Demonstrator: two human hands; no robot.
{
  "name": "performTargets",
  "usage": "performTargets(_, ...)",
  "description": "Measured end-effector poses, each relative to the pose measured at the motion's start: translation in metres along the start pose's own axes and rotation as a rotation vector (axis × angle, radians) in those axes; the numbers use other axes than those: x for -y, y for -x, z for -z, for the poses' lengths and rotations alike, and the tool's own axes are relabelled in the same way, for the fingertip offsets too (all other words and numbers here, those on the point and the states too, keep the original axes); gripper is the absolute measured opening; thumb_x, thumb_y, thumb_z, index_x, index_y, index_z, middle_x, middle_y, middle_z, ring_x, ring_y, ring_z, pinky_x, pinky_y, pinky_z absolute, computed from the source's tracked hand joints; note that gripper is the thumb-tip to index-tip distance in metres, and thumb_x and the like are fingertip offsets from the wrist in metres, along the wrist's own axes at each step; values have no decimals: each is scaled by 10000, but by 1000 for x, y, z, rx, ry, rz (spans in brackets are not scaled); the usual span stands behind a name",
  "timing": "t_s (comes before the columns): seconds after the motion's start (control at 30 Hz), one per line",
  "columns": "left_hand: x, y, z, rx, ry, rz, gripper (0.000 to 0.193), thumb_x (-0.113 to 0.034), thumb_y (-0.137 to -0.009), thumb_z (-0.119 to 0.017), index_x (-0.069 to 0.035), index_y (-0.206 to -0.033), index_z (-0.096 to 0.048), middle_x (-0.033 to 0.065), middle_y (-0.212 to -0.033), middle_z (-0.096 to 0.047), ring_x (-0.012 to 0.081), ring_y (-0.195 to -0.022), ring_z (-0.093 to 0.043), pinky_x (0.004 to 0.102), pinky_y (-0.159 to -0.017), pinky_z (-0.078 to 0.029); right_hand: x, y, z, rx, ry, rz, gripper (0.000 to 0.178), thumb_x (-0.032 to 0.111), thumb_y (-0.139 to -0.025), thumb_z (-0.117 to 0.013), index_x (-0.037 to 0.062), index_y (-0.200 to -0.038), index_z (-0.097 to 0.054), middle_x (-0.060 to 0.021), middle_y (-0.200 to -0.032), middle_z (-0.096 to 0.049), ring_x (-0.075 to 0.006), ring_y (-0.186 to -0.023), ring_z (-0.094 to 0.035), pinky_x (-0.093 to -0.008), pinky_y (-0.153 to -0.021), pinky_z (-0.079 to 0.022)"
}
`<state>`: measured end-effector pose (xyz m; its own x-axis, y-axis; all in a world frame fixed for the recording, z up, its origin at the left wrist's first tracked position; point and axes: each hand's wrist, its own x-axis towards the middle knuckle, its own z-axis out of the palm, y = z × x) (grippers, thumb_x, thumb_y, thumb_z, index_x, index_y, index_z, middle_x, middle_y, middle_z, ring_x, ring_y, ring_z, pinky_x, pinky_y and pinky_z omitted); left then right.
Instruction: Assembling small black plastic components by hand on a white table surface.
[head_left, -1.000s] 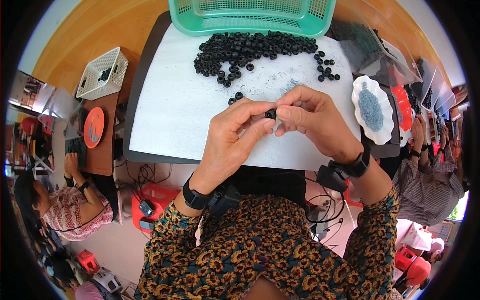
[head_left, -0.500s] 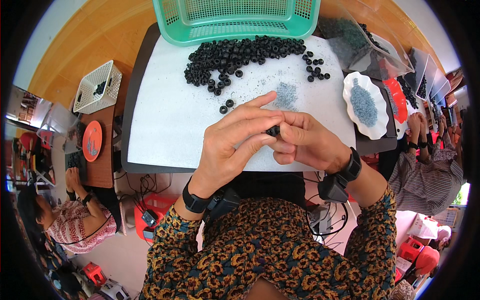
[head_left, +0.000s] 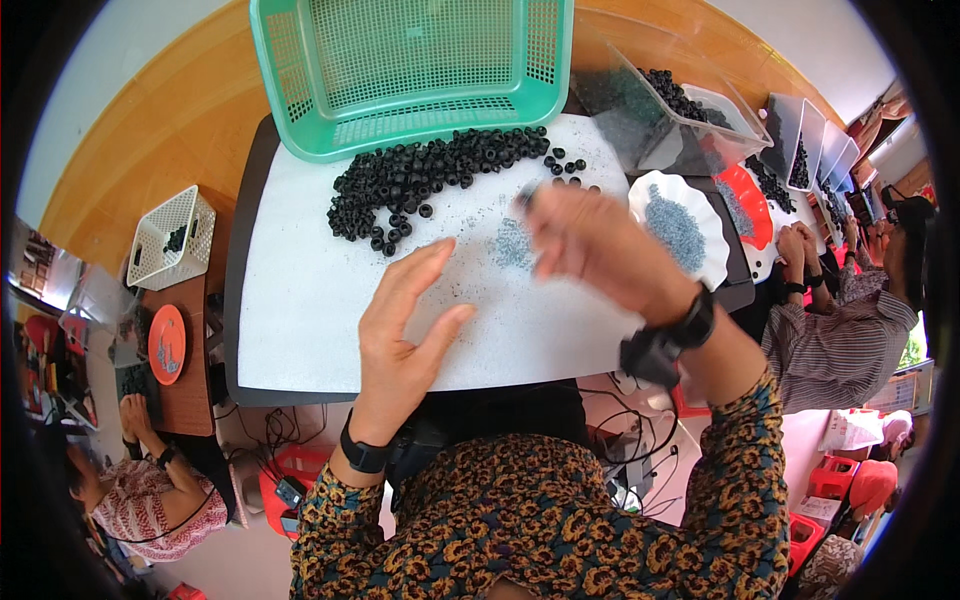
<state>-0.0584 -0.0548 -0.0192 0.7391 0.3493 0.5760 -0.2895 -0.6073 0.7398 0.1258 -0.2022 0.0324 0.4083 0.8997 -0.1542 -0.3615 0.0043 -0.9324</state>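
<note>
My left hand (head_left: 400, 325) hovers over the white sheet (head_left: 300, 330) with its fingers and thumb apart and nothing in it. Smeared by motion, my right hand (head_left: 600, 245) is raised over the right part of the sheet. A small black ring-like part (head_left: 525, 197) shows blurred at its pinched fingertips. Beyond both hands lies a heap of small black round parts (head_left: 400, 175), with several loose ones beside it. Pale blue-grey granules (head_left: 512, 243) are spread on the sheet between the hands. More granules (head_left: 675, 228) fill a white scalloped dish (head_left: 705, 270) at the right.
A green mesh basket (head_left: 420, 135) stands at the far edge. Clear bins (head_left: 740, 120) with black parts are at the far right, near a red dish (head_left: 755, 205). On the left are a white basket (head_left: 190, 255) and an orange plate (head_left: 167, 345). Other people sit on both sides.
My hands have come apart. The right moved up and away with the black part, while the left opened and dropped to the left. The view has shifted, showing more of the green basket.
</note>
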Motion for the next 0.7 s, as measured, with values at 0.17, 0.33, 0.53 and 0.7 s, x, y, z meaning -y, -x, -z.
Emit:
performTargets(0.17,1,15,22,-20,166,297,305,-35,-924,-602,-7,-1228,-604,65,-953,-663,109,-853,-610,234,-709,-476,93,-18,98,60,-747,355,540,279,-1001,-520,-155,-1292,-386,-179,-1052,-573,-155,-835,-554,-240,-744,-522)
performTargets(0.33,11,30,27,-119,244,450,274,-89,-963,-574,12,-1216,-598,50,-831,-644,69,-697,-573,195,-569,-436,68,-40,54,-97,-61,259,362,197,-923,-646,-78,-1149,-578,-49,-909,-618,-68,-708,-547,-203,-636,-498)
performTargets(0.53,14,30,30,-313,353,459,304,-139,-979,-562,-5,-1252,-566,45,-800,-641,51,-616,-528,174,-529,-399,-20,-56,-30,191,941,380,219,144,-910,-620,16,-1081,-669,-52,-823,-632,-150,-672,-589,-276,-627,-497)
performTargets(0.7,13,29,30,-313,390,458,310,-145,-977,-565,-12,-1257,-564,46,-801,-649,54,-618,-539,168,-522,-397,-36,-63,-55,232,1391,471,209,117,-858,-616,39,-1044,-671,-143,-924,-652,-302,-832,-630,-380,-728,-514)
